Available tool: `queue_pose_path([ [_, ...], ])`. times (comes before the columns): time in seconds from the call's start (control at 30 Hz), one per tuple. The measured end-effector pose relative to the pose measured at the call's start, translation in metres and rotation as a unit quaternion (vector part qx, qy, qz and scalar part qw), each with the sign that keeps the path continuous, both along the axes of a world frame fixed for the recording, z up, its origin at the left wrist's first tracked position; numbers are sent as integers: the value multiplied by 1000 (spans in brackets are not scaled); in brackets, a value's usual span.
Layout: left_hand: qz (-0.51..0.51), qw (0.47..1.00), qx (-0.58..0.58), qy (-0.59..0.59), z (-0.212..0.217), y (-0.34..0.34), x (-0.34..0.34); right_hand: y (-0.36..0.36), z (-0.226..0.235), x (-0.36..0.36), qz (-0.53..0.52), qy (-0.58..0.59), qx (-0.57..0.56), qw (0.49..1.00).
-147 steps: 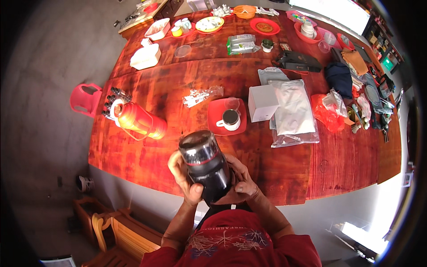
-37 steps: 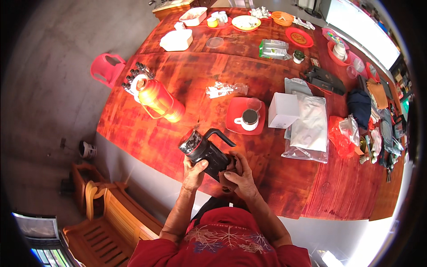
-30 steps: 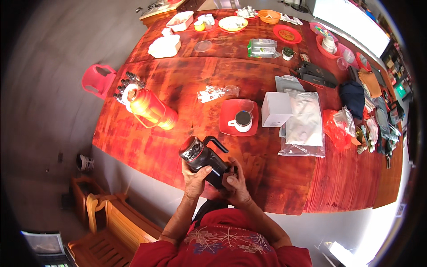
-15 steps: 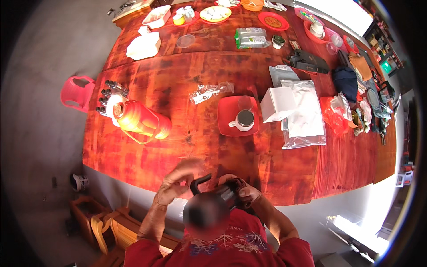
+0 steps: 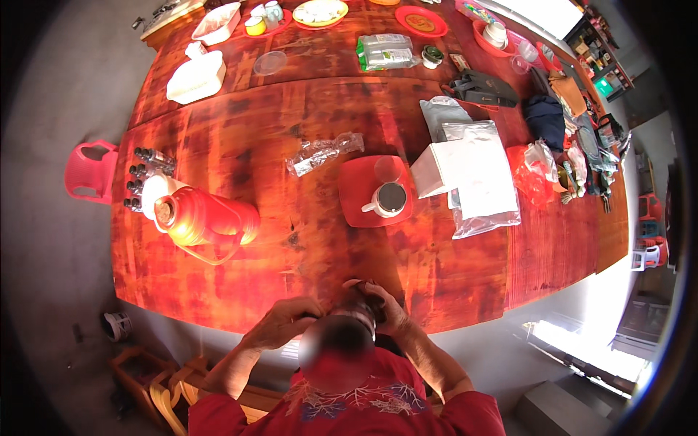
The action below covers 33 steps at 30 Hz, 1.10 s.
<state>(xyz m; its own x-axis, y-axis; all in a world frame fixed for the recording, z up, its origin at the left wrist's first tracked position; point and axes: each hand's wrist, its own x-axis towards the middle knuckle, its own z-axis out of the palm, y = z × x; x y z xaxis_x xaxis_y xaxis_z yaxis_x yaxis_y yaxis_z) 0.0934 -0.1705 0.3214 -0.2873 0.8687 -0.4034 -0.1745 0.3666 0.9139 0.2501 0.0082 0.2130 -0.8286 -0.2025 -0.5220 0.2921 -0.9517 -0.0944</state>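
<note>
At the table's near edge my right hand (image 5: 390, 309) is closed round the side of a dark, shiny, rounded vessel (image 5: 361, 311), held close to my chest. A blurred patch hides its lower part, so its exact kind does not show. My left hand (image 5: 285, 321) is on the other side of it, fingers curled in, and what they grip is hidden. Beyond my hands, a white mug (image 5: 386, 200) with a dark top rests on a red square tray (image 5: 354, 168). A clear round lid (image 5: 388, 169) lies by the mug on the same tray.
A red thermos flask (image 5: 211, 218) stands left, beside several dark-capped bottles (image 5: 149, 168). Crumpled clear plastic (image 5: 325, 152) lies mid-table. Right of the tray are a white box (image 5: 432, 173) and silver pouches (image 5: 486, 167). A pink chair (image 5: 90, 171) stands at the left edge.
My left hand has come down and inward, closing beside the vessel. The black curved handle that stood up between my hands no longer shows. The view has shifted slightly, moving the table things left.
</note>
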Motion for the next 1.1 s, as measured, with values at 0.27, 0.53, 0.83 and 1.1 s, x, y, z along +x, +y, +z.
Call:
queue_pose_path([
  [0.27, 279, 960, -14, 17, -95, 53, -45, 21, -42, 17, -120, -94, 79, 985],
  [0.53, 376, 919, 103, -49, -207, 158, -81, 2, -45, 47, -129, -173, 71, 974],
  [0.83, 385, 919, 80, -22, -258, 197, -65, 4, -44, 60, -163, -215, 60, 961],
  [1.1, 366, 927, 72, 32, -272, 205, -59, 2, -52, 71, -155, -184, 82, 967],
])
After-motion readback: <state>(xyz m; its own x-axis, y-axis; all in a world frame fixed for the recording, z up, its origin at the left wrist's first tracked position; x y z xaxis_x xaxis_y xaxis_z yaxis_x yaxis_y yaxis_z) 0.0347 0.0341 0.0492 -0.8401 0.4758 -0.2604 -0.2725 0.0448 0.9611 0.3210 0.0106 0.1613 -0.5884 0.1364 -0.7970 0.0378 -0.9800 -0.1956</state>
